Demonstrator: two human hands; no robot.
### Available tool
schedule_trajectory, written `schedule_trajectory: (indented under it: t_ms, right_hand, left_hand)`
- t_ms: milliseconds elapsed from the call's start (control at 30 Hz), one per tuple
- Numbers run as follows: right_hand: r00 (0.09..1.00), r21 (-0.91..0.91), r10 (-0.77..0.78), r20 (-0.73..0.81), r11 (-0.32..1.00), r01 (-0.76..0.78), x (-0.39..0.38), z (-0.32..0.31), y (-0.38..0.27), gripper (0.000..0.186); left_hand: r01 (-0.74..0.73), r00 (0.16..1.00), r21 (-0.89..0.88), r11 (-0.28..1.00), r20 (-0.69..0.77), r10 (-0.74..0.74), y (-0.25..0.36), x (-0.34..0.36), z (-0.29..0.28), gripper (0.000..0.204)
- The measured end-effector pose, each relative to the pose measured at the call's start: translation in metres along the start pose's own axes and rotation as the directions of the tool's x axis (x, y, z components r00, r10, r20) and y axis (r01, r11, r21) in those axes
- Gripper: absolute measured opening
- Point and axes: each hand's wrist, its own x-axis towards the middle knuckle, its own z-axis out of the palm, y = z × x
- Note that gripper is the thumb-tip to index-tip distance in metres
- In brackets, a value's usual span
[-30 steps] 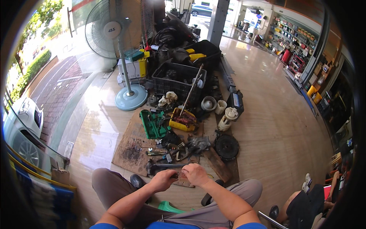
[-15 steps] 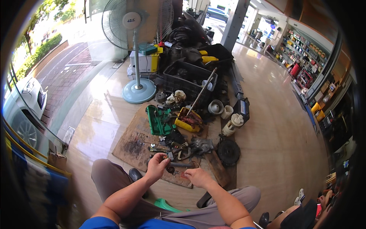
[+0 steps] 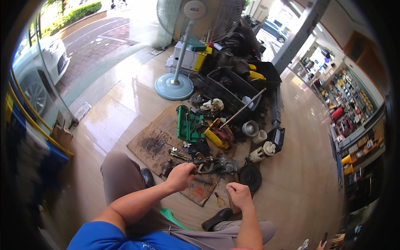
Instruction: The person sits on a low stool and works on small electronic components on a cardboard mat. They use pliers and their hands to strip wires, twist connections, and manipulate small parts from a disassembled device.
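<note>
My left hand (image 3: 181, 176) is raised above the stained cardboard (image 3: 151, 143), closed in a pinch; whatever it holds is too small to make out. To its right, my right hand (image 3: 239, 193) is also closed, thumb against forefinger, its contents unclear. A dark metal bar (image 3: 203, 180) lies behind and between them. Yellow-handled pliers (image 3: 219, 202) rest below, near my black shoe (image 3: 216, 218). Small tools and metal parts (image 3: 179, 155), an open green plastic case (image 3: 183, 125), a yellow tray of reddish oddments (image 3: 216, 134) and a black round part (image 3: 250, 179) sit beyond my hands.
A standing fan (image 3: 174, 85) stands behind the cardboard, beside a heaped black crate (image 3: 233, 87). White pump-like parts (image 3: 260, 152) lie at the right. A glass door with a yellow frame (image 3: 58, 143) borders the left; shelves (image 3: 350, 96) line the right. Another person's hand (image 3: 321, 246) shows bottom right.
My hands were together a second ago and are now apart, the right one farther right. The view has tilted, and the yellow-handled pliers show more fully between my right hand and shoe.
</note>
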Motion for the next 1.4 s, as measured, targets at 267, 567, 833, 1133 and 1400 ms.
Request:
schedule_trajectory:
  t_ms: [267, 567, 833, 1133, 1400]
  right_hand:
    - [0.993, -0.111, 0.041, -0.115, 0.992, -0.054, 0.003, -0.006, 0.020, 0.012]
    - [0.978, -0.163, 0.106, -0.177, 0.977, -0.136, 0.006, 0.000, 0.038, 0.011]
    - [0.987, -0.006, 0.159, 0.034, 0.987, -0.159, 0.009, 0.013, 0.023, 0.015]
    - [0.974, -0.069, 0.161, -0.156, 0.982, -0.174, 0.008, -0.006, 0.027, 0.015]
    - [0.892, -0.175, 0.103, -0.441, 0.964, -0.198, 0.003, -0.032, 0.046, 0.015]
  left_hand:
    - [-0.227, 0.873, 0.075, 0.971, 0.459, 0.169, -0.004, -0.007, 0.003, 0.015]
    - [0.122, 0.943, -0.307, 0.944, 0.332, -0.015, 0.020, 0.003, -0.026, 0.021]
    - [0.251, 0.851, -0.870, 0.424, -0.010, -0.525, -0.004, 0.016, -0.023, 0.018]
    - [0.176, 0.929, -0.181, 0.968, -0.294, -0.224, 0.000, 0.013, -0.038, 0.024]
    - [-0.130, 0.946, 0.176, 0.976, 0.317, 0.069, -0.015, 0.011, -0.035, 0.019]
